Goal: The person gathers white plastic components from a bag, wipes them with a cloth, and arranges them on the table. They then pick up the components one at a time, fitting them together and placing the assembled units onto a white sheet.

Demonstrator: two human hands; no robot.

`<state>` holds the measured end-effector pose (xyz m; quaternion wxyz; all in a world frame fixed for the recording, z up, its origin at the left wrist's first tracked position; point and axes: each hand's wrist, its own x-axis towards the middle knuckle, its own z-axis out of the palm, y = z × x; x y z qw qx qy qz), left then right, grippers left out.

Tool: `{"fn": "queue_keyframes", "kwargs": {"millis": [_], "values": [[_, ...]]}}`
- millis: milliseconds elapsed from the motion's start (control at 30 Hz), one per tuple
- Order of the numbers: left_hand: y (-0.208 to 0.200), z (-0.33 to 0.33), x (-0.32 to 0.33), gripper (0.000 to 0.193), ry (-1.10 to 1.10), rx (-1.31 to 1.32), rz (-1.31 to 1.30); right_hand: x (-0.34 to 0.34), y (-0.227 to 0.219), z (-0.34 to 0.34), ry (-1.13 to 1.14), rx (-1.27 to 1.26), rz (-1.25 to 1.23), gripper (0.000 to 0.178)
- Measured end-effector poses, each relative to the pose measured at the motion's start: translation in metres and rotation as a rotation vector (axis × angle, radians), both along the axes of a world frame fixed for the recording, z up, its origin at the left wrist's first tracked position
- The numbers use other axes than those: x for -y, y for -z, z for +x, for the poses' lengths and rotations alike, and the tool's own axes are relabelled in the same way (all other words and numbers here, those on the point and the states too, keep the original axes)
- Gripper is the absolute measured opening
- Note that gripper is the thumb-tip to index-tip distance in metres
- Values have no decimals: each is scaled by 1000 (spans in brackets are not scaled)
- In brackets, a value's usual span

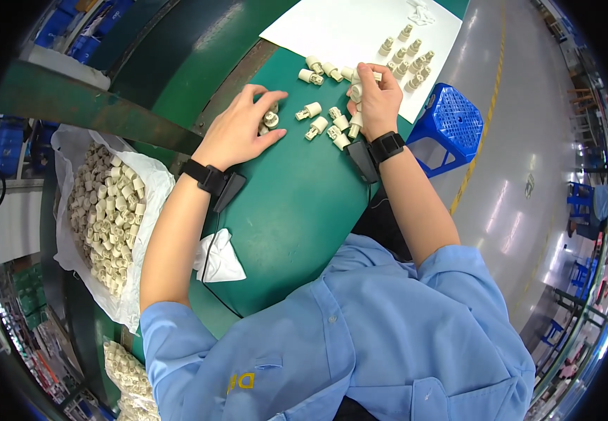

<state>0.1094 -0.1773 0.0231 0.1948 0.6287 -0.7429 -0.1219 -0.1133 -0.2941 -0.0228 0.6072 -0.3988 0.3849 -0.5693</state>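
Observation:
My left hand curls at the left side of the green tabletop, thumb and fingers cupped around a few cream plastic fittings. Each such piece has a round, wide end and a narrower slotted end. In my right hand another cream fitting is pinched between thumb and fingers, with more pieces close against the fingertips. Between both hands lie several loose fittings, tipped on their sides. Farther off, several fittings stand upright in rows on a white sheet.
At my left, a white-lined bag holds a heap of fittings, with a clear bag of more below it. A crumpled white cloth and a cable lie on the near tabletop. A blue stool stands right of the table.

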Motion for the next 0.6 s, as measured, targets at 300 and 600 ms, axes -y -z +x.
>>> {"fn": "queue_keyframes", "kwargs": {"millis": [300,600], "values": [[7,-27,15,45,51,15,92,4,-1,-1,-32,34,1,17],[5,-63,9,70,156,60,-210,-6,-3,-4,-49,70,14,18]]}}
